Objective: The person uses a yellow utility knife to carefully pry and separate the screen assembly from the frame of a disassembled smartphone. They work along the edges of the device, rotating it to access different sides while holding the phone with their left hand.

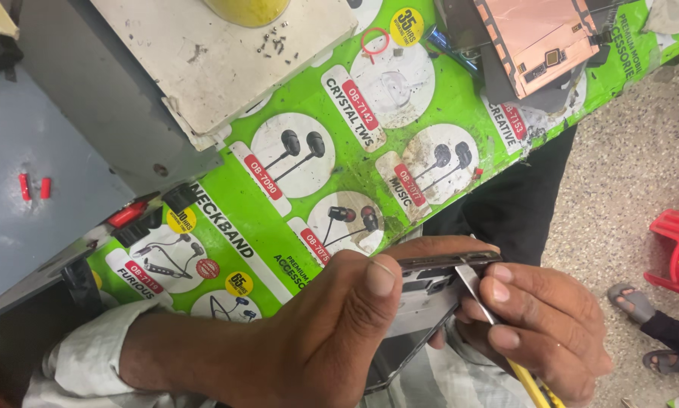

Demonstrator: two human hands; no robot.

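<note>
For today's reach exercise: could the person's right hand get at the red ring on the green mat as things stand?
Probably not at once: the right hand is busy holding a metal tool against the phone; the red ring lies uncovered across the green mat.

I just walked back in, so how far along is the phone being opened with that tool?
Done: a copper-backed panel already lies loose on the green mat. In hand: the left hand holds the phone on edge while the right hand works a thin metal blade against its top edge. Left: the phone's body looks mostly closed; how far it has parted is hidden.
</note>
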